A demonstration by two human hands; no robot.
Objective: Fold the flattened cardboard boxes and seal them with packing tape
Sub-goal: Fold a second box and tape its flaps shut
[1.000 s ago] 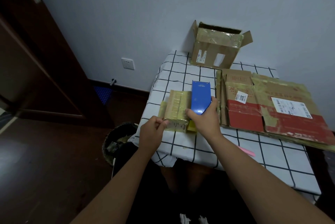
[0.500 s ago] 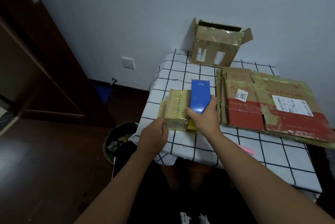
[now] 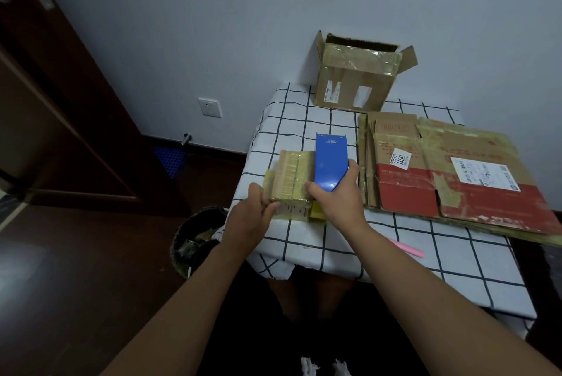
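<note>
I am watching from the head camera as both hands are working at the near left corner of the bench (image 3: 349, 123), which is wearing a white cloth with a black grid. The left hand (image 3: 254, 217) is holding the small box (image 3: 293, 176) at its near left edge, its fingers curling around the corner with the thumb on top. The box is sitting on the bench, wrapped in yellowish tape, with a tape tail sticking out on its left side. The right hand (image 3: 337, 202) is grasping the blue tape dispenser (image 3: 331, 162), thumb on its left side and fingers (image 3: 352, 167) wrapping its right side. The dispenser is lying along the right half of the box top, its far end pointing away from me. A yellow bit is showing under the right hand, beside the box; I cannot tell what it is.

To the right, a stack of flat boxes (image 3: 456, 174) is lying on the bench, brown and red with white labels, just beside the right hand. An open box (image 3: 355, 83) is standing at the far edge against the wall. A pink object (image 3: 407, 249) is lying near the right forearm. A bin (image 3: 194, 238) is standing on the floor, left of the bench.
</note>
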